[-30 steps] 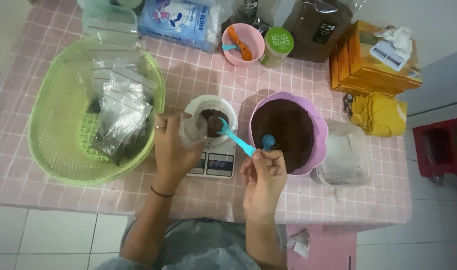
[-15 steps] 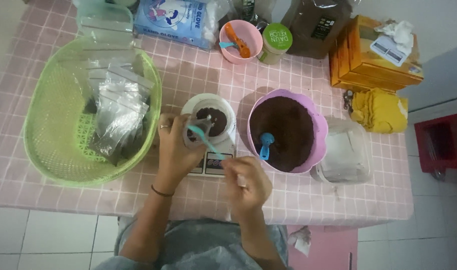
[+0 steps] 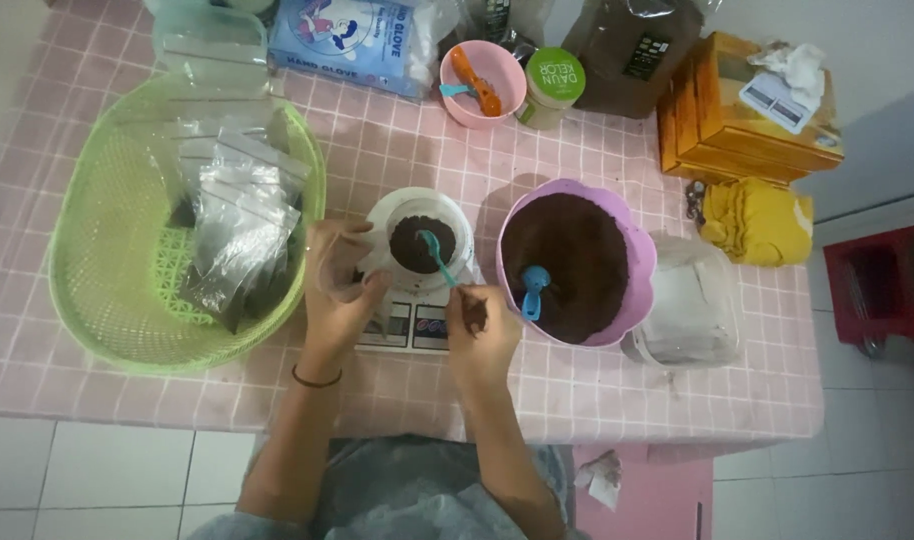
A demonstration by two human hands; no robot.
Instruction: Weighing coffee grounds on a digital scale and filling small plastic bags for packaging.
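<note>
My right hand (image 3: 480, 322) pinches the handle of a small teal spoon (image 3: 438, 257) whose bowl rests in the dark brown powder of a white cup (image 3: 419, 236). The cup stands on a small white kitchen scale (image 3: 413, 322). My left hand (image 3: 334, 296) holds a small clear plastic pouch (image 3: 344, 264) upright beside the cup's left rim. To the right of the scale sits a purple bowl (image 3: 639, 262) full of the same brown powder, with a blue scoop (image 3: 533, 290) stuck in it.
A green mesh basket (image 3: 107, 290) on the left holds several filled clear pouches. At the back stand a pink bowl with spoons (image 3: 480, 78), a green-lidded jar (image 3: 553, 85), a brown bag (image 3: 630, 45), orange boxes (image 3: 742, 110). A yellow pouch (image 3: 757, 222) and clear bags (image 3: 692, 310) lie right.
My right hand brought the teal spoon from the purple bowl's side across to the pouch and then down into the white cup. The left hand kept the pouch beside the cup.
</note>
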